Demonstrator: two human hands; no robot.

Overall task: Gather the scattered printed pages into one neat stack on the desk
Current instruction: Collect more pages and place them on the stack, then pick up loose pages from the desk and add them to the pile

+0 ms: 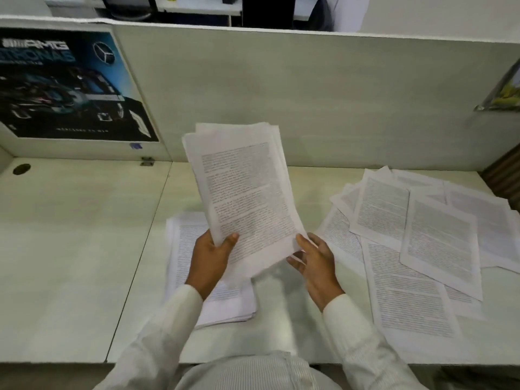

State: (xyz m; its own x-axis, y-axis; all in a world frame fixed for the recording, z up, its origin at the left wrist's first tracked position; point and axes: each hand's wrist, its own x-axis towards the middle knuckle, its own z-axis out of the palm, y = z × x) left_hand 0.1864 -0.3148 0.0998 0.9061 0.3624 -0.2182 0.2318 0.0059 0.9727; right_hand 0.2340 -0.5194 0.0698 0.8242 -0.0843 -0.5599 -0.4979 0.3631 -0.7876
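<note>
Left hand (209,256) and right hand (315,258) are gripping lower corners of the sheaf (244,192) above the stack (180,249), loose pages (422,235) lying toward the right edge of the surface (84,249)

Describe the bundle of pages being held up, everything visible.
The bundle is several white paper sheets, unevenly fanned at the top, with blurred black text on the front page. It is raised above the desk, its top leaning left. The left hand pinches its lower left corner, the right hand its lower right edge. Nothing else touches it.
</note>
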